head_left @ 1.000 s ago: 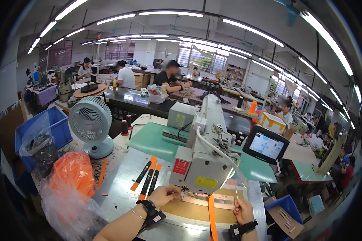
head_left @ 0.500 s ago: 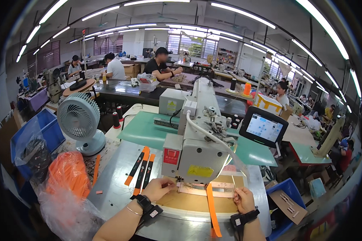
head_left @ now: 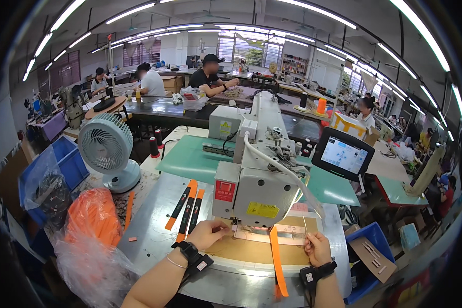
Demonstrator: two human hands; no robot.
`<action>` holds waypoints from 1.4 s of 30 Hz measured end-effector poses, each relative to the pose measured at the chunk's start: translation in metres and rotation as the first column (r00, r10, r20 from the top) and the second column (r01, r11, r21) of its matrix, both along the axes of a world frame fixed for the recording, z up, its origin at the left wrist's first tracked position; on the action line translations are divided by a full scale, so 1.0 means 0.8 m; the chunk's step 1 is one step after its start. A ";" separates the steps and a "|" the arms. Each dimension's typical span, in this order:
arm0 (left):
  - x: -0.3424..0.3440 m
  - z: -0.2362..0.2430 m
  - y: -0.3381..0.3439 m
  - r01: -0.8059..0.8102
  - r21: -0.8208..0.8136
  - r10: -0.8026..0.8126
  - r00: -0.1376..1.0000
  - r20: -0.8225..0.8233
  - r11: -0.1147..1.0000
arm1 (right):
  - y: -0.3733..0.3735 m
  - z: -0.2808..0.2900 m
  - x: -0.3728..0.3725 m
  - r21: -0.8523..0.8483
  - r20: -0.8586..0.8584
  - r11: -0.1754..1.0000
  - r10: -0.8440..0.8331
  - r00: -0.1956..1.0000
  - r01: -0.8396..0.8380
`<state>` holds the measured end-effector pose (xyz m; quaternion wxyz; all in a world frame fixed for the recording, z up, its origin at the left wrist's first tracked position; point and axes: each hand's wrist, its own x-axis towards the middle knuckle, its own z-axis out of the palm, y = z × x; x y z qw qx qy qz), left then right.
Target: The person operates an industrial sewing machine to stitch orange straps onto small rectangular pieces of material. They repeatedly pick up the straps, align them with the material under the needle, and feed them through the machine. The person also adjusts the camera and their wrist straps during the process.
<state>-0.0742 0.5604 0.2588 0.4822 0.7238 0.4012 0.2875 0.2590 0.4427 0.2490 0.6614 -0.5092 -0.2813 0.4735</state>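
A programmable sewing machine (head_left: 262,190) stands before me, its head over a tan work plate (head_left: 231,254) with a pale clamp frame (head_left: 253,236). At the frame's left end my left hand (head_left: 208,234) is closed in a pinch; what its fingertips hold is too small to make out. An orange strap (head_left: 277,262) runs from under the head toward me. By the frame's right end my right hand (head_left: 318,249) pinches a thin pale stick (head_left: 305,225) that points upward. Several black-and-orange straps (head_left: 185,211) lie on the metal table, left of the head.
On the left stand a fan (head_left: 108,149), a plastic bag of orange pieces (head_left: 93,218) and a blue crate (head_left: 69,159). A touch screen (head_left: 342,154) is at the right, above a blue bin (head_left: 374,236) with cardboard on it. Several people work at tables behind.
The whole view has shifted a little, so the scene sits slightly farther right. Both hands stay at the two ends of the clamp frame, with their grips alike.
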 end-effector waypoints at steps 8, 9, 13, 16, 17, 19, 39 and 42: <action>0.001 0.009 -0.005 -0.007 -0.013 0.007 1.000 -0.023 1.000 | -0.003 -0.004 0.000 -0.013 0.002 1.000 0.028 1.000 -0.028; 0.000 0.011 -0.004 -0.011 -0.005 0.011 0.999 -0.033 1.000 | -0.001 -0.003 0.001 -0.011 0.001 0.999 0.032 0.999 -0.032; 0.002 0.009 -0.004 -0.018 -0.010 0.018 0.999 -0.028 1.000 | -0.002 -0.003 0.001 -0.004 -0.016 1.000 0.026 1.000 -0.026; 0.003 0.006 -0.002 0.007 -0.003 -0.007 1.000 -0.014 1.000 | -0.005 -0.003 0.001 0.005 -0.022 1.000 0.028 0.999 -0.028; 0.004 0.005 -0.002 -0.009 -0.008 0.009 1.000 -0.005 1.000 | -0.001 0.001 0.002 0.006 -0.015 0.999 0.038 0.999 -0.037; -0.002 0.000 -0.002 -0.029 -0.004 0.029 1.000 -0.007 1.000 | 0.003 -0.009 0.004 -0.023 -0.024 0.998 0.051 0.998 -0.052; -0.001 -0.010 0.004 -0.037 -0.014 0.037 0.999 0.013 0.999 | 0.000 -0.001 -0.002 0.002 -0.001 0.999 0.048 0.999 -0.048; -0.001 -0.008 0.000 -0.045 -0.028 0.045 0.998 0.032 0.999 | -0.003 -0.004 0.000 0.001 0.027 0.997 0.073 0.997 -0.073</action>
